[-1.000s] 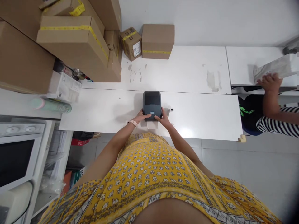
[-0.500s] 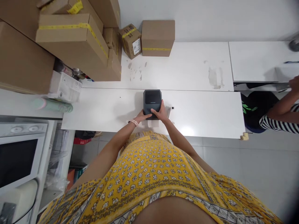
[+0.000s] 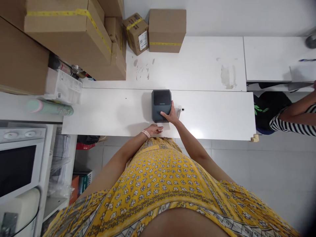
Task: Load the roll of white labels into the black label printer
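A dark grey-blue label printer with a black top panel stands upright on the white table. My right hand grips its right side, with the thumb over the front of its top and the fingers along the side. A white paper label sticks out at the printer's near edge. My left hand is just below the printer, its fingertips closed on the left part of that paper. Right of the printer stands a small white roll with a dark centre, partly behind my right hand.
Cardboard boxes are stacked at the back left, and two smaller ones include a taped box by the wall. A green bottle lies at the left above a microwave. Another person's arm is at the right edge.
My left hand has let go of the printer and moved toward me to the paper at its front. My right hand stays on the printer. The view has shifted slightly.
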The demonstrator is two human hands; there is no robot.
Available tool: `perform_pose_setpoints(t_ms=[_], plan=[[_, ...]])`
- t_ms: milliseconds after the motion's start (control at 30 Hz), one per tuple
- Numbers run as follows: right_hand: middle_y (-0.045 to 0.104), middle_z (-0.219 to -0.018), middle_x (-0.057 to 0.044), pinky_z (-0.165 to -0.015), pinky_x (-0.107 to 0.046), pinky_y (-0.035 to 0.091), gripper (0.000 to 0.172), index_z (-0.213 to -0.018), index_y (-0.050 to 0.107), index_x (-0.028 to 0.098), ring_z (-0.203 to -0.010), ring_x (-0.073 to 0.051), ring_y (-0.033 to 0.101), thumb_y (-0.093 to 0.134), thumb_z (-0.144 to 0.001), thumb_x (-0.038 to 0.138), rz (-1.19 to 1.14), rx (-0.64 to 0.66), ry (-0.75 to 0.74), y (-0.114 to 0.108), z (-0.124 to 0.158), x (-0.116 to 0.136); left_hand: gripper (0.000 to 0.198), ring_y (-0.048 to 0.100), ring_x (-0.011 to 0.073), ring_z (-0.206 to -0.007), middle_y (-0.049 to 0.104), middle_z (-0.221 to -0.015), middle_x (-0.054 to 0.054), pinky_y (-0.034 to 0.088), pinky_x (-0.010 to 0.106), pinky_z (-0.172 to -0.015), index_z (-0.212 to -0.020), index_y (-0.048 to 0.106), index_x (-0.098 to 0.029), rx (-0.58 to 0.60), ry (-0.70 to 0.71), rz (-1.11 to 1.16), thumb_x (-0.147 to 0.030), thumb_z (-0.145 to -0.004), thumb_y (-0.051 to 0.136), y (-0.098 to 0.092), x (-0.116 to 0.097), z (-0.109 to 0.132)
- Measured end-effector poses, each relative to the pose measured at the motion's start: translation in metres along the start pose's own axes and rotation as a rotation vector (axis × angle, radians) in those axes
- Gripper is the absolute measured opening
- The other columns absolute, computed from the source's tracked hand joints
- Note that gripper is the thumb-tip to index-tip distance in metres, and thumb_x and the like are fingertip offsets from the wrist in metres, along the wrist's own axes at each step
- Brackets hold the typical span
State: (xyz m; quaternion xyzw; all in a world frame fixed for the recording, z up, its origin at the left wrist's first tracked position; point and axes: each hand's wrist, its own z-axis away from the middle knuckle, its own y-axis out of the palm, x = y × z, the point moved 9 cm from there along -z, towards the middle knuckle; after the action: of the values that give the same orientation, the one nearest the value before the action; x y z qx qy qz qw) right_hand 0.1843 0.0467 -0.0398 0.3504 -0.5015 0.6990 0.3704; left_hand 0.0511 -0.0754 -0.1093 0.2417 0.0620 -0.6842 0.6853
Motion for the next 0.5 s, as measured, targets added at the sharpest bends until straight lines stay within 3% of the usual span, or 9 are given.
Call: perform_pose_setpoints(t_ms=[67, 200, 500], plan=[[0.009, -0.164, -0.013, -0.121, -0.05, 0.018, 0.127, -0.157, -0.005, 0.019, -0.15, -0.031, 0.014, 0.068, -0.067, 0.071, 0.007, 0.003, 0.001, 0.001, 0.0, 0.0, 0.038, 0.065, 0.0156, -0.074, 0.066, -0.069, 0.004, 0.051, 0.032, -0.083, -0.067, 0.06, -0.012, 0.035, -0.012, 0.006, -0.026, -0.055, 0.093, 0.003, 0.004, 0.002], [0.011, -0.163, -0.013, -0.12, -0.048, 0.02, 0.13, -0.157, -0.006, 0.018, -0.149, -0.03, 0.017, 0.071, -0.065, 0.069, 0.012, 0.008, 0.013, 0.0, 0.001, -0.001, 0.037, 0.064, 0.0154, -0.071, 0.064, -0.063, 0.004, 0.051, 0.031, -0.079, -0.062, 0.056, -0.014, -0.069, -0.067, -0.083, -0.027, -0.06, 0.091, -0.007, 0.014, 0.01], [0.01, -0.163, -0.014, -0.118, -0.053, 0.021, 0.133, -0.156, -0.011, 0.017, -0.149, -0.032, 0.018, 0.07, -0.065, 0.071, 0.016, 0.016, -0.008, 0.004, -0.001, -0.005, 0.04, 0.064, 0.0158, -0.069, 0.065, -0.062, 0.004, 0.05, 0.03, -0.075, -0.059, 0.055, -0.014, -0.068, -0.023, -0.156, -0.03, -0.057, 0.092, -0.011, 0.008, 0.012]])
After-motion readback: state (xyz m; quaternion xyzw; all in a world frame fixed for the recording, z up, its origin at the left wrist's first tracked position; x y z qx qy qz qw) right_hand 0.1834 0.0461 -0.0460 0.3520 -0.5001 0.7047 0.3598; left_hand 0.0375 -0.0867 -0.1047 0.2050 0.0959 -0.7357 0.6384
